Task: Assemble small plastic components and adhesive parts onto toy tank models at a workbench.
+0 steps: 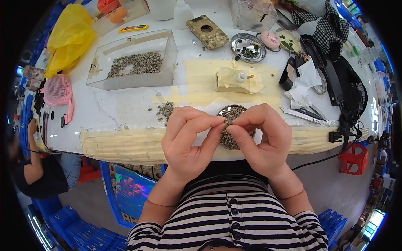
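Observation:
Above a round metal tin [229,148] filled with tiny grey-brown parts [233,112], my two hands meet at the fingertips. My left hand [184,140] pinches with thumb and forefinger, and my right hand [266,138] does the same just across from it. Whatever small piece sits between the fingertips is too small to name; it looks like one of the tiny parts. A loose heap of similar parts [166,111] lies on the table beyond my left hand. Farther off, a clear plastic box [167,71] holds many more.
Behind the tin stands a block wrapped in masking tape [234,83]. A camouflage toy tank hull [207,32] and metal dish [264,52] lie farther back. Tweezers [300,115] rest at right, near a white tissue [305,83]. Far left are a pink mesh scoop [57,90] and yellow bag [70,33].

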Motion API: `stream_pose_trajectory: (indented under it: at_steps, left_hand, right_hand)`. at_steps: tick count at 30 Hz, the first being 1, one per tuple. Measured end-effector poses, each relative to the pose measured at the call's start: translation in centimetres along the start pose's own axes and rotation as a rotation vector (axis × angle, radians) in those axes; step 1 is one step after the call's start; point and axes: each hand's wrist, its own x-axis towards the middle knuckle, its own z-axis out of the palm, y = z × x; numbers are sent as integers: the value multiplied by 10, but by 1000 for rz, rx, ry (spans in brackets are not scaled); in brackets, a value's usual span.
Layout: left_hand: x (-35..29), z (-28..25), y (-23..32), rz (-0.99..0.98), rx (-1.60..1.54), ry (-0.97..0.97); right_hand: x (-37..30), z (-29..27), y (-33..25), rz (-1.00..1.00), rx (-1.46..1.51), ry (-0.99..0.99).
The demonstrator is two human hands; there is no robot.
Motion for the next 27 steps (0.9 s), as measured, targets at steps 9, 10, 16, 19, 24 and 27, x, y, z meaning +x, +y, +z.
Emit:
stream_pose_trajectory:
  at_steps: [9,10,16,19,24,27]
  left_hand:
    - [0,1,-1,14,10,8]
    - [0,1,-1,9,7,10]
    - [-1,2,0,-19,8,25]
    - [-1,2,1,-37,8,26]
    - [-2,1,-1,-50,4,38]
    - [-2,2,-2,-36,6,38]
  right_hand:
    - [35,-34,3,-217,-483,224]
    - [40,-37,5,-243,-552,213]
    - [50,-30,18,-273,-668,137]
    - [50,-28,22,-271,-678,121]
    - [48,-29,17,-321,-664,191]
    - [37,-28,6,-368,-600,297]
